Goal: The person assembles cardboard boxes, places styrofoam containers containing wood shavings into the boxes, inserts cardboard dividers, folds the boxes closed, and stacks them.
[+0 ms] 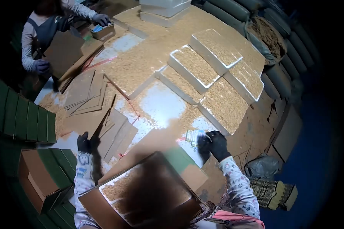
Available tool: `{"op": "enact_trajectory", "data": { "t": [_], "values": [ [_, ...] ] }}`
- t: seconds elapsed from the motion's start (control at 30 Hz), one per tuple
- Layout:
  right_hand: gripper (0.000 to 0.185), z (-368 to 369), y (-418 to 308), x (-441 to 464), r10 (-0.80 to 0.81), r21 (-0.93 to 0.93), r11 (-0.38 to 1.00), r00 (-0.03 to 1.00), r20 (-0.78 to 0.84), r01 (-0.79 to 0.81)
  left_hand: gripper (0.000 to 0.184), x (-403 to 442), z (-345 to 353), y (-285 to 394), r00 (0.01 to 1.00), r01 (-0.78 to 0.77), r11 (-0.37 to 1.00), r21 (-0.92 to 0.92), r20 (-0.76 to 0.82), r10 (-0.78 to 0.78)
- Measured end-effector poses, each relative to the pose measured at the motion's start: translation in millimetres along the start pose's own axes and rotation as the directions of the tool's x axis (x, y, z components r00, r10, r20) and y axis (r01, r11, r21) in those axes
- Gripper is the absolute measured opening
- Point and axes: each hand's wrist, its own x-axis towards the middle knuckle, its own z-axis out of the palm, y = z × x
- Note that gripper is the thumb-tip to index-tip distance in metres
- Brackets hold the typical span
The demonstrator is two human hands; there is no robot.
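Note:
My left hand (85, 144), in a dark glove, is beside a stack of flat cardboard sheets (116, 133); its fingers are too dark to make out. My right hand (218, 145), gloved too, has its fingers closed at the edge of some small printed packets (194, 136) over the white surface. Between my forearms stands an open cardboard box (91, 198) with a white-edged tray of tan granular material (118, 189) inside, partly in shadow. A cardboard flap with a green patch (177, 156) lies beyond the box.
Filled white trays (197, 68) stand on the table among loose tan material. At the upper left, another person's gloved hands (41, 66) are near cardboard and a small box (103, 32). Green cartons (23, 114) line the left; stuffed sacks (271, 84) are at the right.

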Motion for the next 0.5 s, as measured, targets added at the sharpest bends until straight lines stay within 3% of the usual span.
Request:
{"op": "enact_trajectory", "data": {
  "t": [0.03, 0.07, 0.13, 0.17, 0.2, 0.27, 0.33, 0.37, 0.4, 0.43, 0.5],
  "values": [
    [0.019, 23, 10, -4, -0.001, 0.010, 1.000, 0.992, 0.127, -0.001, 0.031, -37, 14, 14, 0.970, -0.151, 0.948, 0.281, -0.143, 0.197],
    [0.039, 18, -3, -2, -0.120, -0.083, 0.987, 0.978, 0.171, 0.136, 0.029, -61, 3, 25, 0.922, -0.219, 0.865, 0.452, -0.193, 0.334],
    [0.046, 50, -1, -5, -0.154, -0.022, 0.987, 0.980, 0.122, 0.158, 0.029, -121, -3, 59, 0.937, -0.208, 0.691, 0.692, -0.061, 0.344],
    [0.045, 48, -14, -1, -0.097, -0.084, 0.990, 0.978, 0.183, 0.114, 0.025, -150, 3, 72, 0.909, -0.214, 0.608, 0.765, -0.071, 0.410],
    [0.034, 66, -6, -2, -0.089, -0.026, 0.995, 0.958, 0.274, 0.100, 0.022, -177, 14, 83, 0.876, -0.214, 0.517, 0.829, -0.070, 0.476],
    [0.023, 77, -1, 1, -0.078, 0.056, 0.996, 0.941, 0.330, 0.063, 0.016, -227, 40, 103, 0.796, -0.365, 0.364, 0.857, 0.085, 0.599],
    [0.018, 84, 11, 0, -0.113, 0.206, 0.978, 0.934, 0.339, 0.044, 0.014, -263, 75, 115, 0.469, -0.366, -0.218, 0.905, 0.382, 0.797],
    [0.017, 82, 15, 2, -0.141, 0.253, 0.966, 0.932, 0.334, 0.056, 0.013, -293, 64, 129, 0.627, -0.222, -0.174, 0.959, 0.277, 0.728],
    [0.017, 80, 17, 5, -0.168, 0.297, 0.952, 0.930, 0.327, 0.067, 0.012, -315, 84, 125, 0.625, -0.256, -0.133, 0.958, 0.268, 0.733],
    [0.017, 81, 21, 6, -0.167, 0.297, 0.953, 0.931, 0.326, 0.067, 0.012, -327, 108, 104, 0.454, -0.272, -0.232, 0.934, 0.337, 0.825],
    [0.016, 90, 30, 9, -0.167, 0.295, 0.953, 0.931, 0.324, 0.069, 0.012, -358, 106, 90, 0.447, -0.288, -0.544, 0.788, 0.613, 0.652]
  ]
}}
